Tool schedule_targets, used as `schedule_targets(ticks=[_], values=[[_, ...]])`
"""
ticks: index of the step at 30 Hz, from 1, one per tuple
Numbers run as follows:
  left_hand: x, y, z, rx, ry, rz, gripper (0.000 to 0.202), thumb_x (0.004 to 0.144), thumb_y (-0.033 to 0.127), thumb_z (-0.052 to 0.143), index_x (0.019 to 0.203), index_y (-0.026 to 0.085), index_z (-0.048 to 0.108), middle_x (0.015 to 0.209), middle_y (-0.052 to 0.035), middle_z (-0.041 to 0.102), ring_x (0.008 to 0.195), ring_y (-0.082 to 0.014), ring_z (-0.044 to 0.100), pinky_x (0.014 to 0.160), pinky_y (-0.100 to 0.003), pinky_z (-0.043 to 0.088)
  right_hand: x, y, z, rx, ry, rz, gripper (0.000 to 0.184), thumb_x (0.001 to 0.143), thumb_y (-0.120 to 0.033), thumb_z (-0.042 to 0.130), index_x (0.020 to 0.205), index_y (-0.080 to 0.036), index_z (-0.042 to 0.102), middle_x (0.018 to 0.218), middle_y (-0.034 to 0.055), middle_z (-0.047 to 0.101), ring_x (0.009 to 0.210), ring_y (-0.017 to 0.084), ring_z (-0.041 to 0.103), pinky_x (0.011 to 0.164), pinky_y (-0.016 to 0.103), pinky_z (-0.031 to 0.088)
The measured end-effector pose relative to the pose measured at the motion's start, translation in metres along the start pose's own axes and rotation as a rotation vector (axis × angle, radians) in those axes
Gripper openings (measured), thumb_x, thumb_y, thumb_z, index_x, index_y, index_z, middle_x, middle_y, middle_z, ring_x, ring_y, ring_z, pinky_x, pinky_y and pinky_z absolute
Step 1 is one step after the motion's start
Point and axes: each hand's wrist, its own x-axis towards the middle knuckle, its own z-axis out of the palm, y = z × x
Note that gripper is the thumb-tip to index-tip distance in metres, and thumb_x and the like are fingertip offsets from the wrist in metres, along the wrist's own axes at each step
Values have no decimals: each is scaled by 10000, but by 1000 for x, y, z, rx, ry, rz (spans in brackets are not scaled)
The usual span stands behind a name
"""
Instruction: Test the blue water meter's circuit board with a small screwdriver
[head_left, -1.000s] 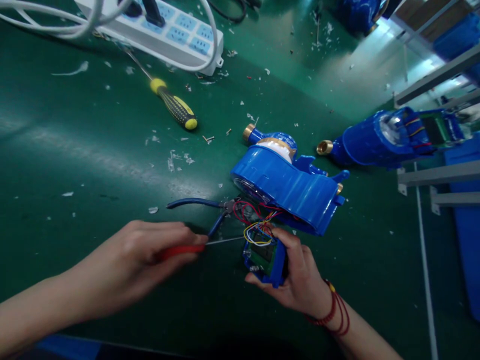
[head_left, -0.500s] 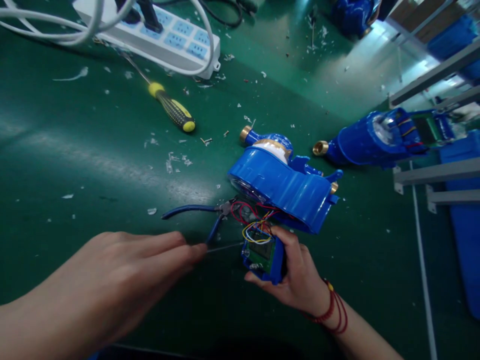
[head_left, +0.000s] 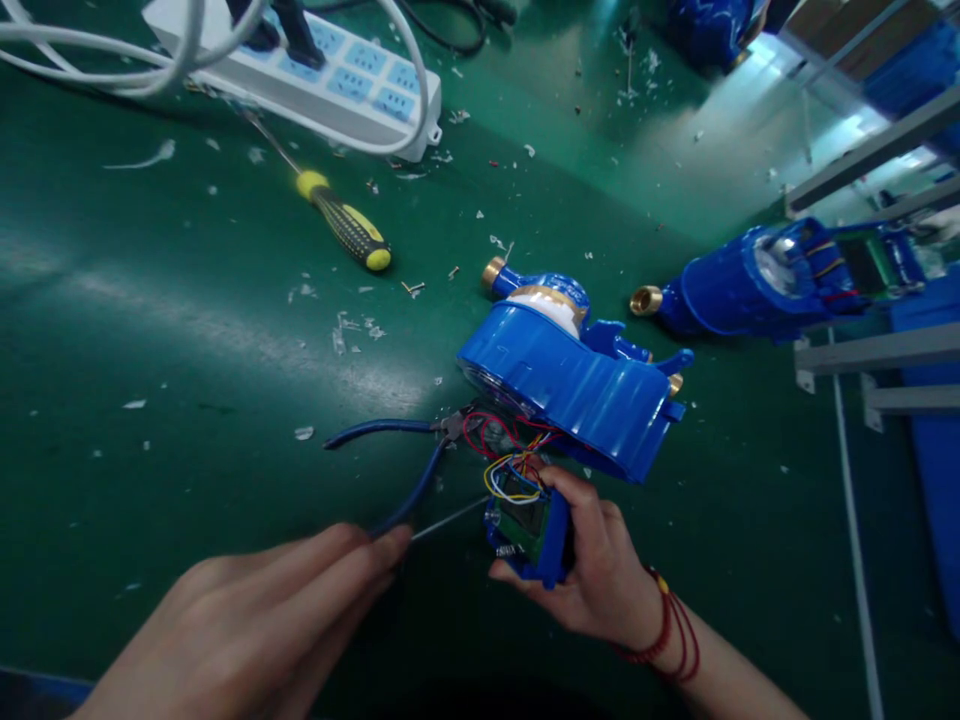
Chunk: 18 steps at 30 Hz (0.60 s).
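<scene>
My right hand (head_left: 592,570) is closed round a small blue module (head_left: 529,530) with a green circuit board in it. Coloured wires (head_left: 510,450) run from the module up into a blue water meter (head_left: 570,375) lying on the green bench. My left hand (head_left: 262,620) is closed on a thin screwdriver (head_left: 446,518); only its metal shaft shows, pointing at the module's left edge. Blue-handled pliers (head_left: 397,450) lie on the bench just left of the wires, between my hands and the meter.
A yellow-and-black screwdriver (head_left: 345,225) lies further back. A white power strip (head_left: 330,75) with cables sits at the far left. A second blue meter (head_left: 757,280) lies at the right beside grey metal rails (head_left: 877,350). White scraps litter the green mat (head_left: 150,330).
My left hand has drawn back toward me and lower in view, hiding the screwdriver's red handle. The shaft tip stays at the module. My right hand and the meter have barely moved.
</scene>
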Motion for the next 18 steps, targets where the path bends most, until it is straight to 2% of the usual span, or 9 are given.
schedule_targets(ticks=[2, 6, 9, 11, 13, 15, 18], values=[[-5, 1, 6, -9, -5, 9, 240, 873, 215, 491, 1107, 198, 539, 932, -11, 682, 728, -96, 664, 465, -122, 461, 0, 0, 0, -23, 7, -5, 736, 753, -470, 658, 1295, -141, 284, 1143, 159, 599, 986, 272, 634, 784, 367, 569], [-21, 4, 21, -112, 6, -102, 269, 865, 216, 526, 1134, 208, 539, 988, -19, 666, 785, -100, 654, 531, -146, 489, -1, -1, 0, -52, 9, 5, 718, 766, -467, 643, 1291, -130, 288, 1149, 165, 594, 1003, 273, 626, 792, 363, 564], [-29, 6, 33, -174, 62, -126, 315, 850, 197, 549, 1164, 181, 523, 1028, -43, 649, 818, -112, 647, 604, -162, 504, -1, -1, 1, -60, 11, 8, 715, 769, -467, 638, 1292, -129, 287, 1146, 162, 596, 1008, 265, 624, 795, 353, 563], [-29, 6, 37, -216, 76, -139, 317, 850, 189, 545, 1165, 180, 516, 1021, -39, 647, 812, -98, 644, 631, -141, 504, -1, -2, 1, -74, 18, 6, 717, 771, -467, 638, 1293, -125, 284, 1149, 161, 594, 1009, 255, 624, 798, 339, 561], [-26, 4, 35, -224, 39, -130, 281, 876, 218, 501, 1156, 206, 517, 998, -18, 645, 796, -81, 642, 633, -127, 505, -1, -3, 2, -82, 27, 12, 712, 768, -473, 640, 1285, -128, 292, 1142, 154, 598, 985, 243, 634, 787, 322, 563], [-26, 2, 30, -139, 1, -100, 284, 904, 242, 437, 1179, 238, 508, 985, -1, 638, 763, -75, 637, 603, -146, 506, -2, -3, 2, -84, 37, 32, 696, 762, -477, 644, 1269, -139, 308, 1128, 147, 605, 963, 242, 643, 777, 324, 565], [-31, -3, 23, 110, 45, -101, 353, 895, 276, 450, 1247, 270, 471, 995, 7, 629, 724, -90, 626, 539, -192, 488, -3, -4, 2, -84, 43, 78, 677, 751, -473, 652, 1257, -160, 329, 1114, 144, 610, 960, 264, 644, 762, 357, 568]])
